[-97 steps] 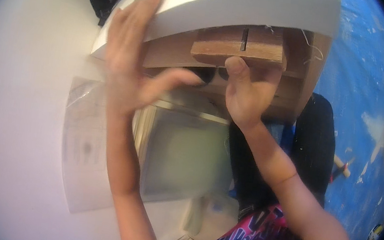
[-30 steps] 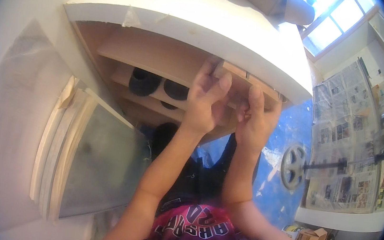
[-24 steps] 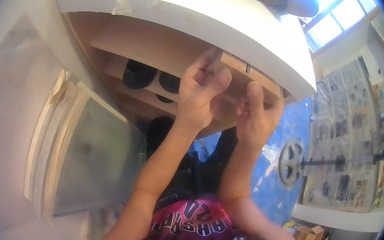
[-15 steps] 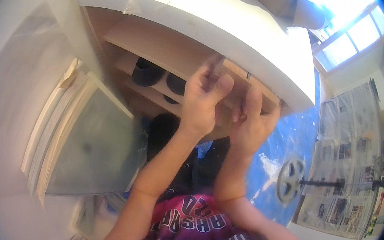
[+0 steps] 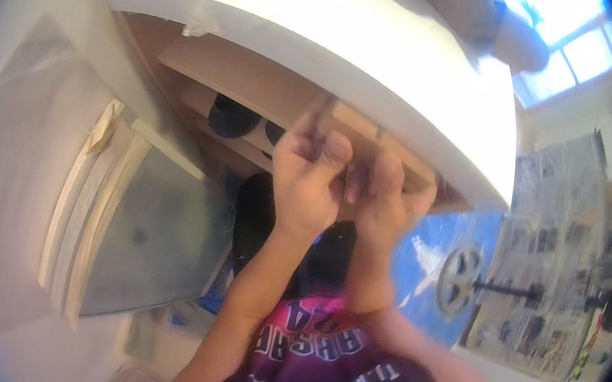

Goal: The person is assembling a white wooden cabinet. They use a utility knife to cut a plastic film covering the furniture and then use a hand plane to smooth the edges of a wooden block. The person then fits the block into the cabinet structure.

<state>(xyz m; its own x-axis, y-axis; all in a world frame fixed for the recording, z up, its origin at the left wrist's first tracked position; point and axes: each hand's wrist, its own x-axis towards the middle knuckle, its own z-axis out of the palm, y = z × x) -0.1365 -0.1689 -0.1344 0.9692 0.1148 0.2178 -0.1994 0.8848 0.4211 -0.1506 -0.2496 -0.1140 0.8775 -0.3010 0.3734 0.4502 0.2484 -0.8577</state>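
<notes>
Both my hands are raised under the front edge of a white-topped table (image 5: pixel 280 31), beside a pale wooden strip (image 5: pixel 356 121) with a small dark gap in it. Close to the strip's left end, my left hand (image 5: pixel 307 172) has its fingers curled and its thumb pointing up. My right hand (image 5: pixel 389 201) sits just to the right, below the strip, also with bent fingers. The two hands almost touch. Their fingertips are partly blurred and hidden, so I cannot make out what lies in them.
Under the tabletop are wooden shelves (image 5: pixel 220 77) with a dark round object (image 5: pixel 233 115) on one. Framed panels (image 5: pixel 156 226) lean at the left wall. To the right, a grey wheel-shaped disc (image 5: pixel 458 281) on a dark rod stands over the blue floor, near a newspaper-covered surface (image 5: pixel 543 251).
The view has shifted, so the table and hands appear slightly lower and more tilted. My right hand has come closer to my left. Both stay beside the wooden strip.
</notes>
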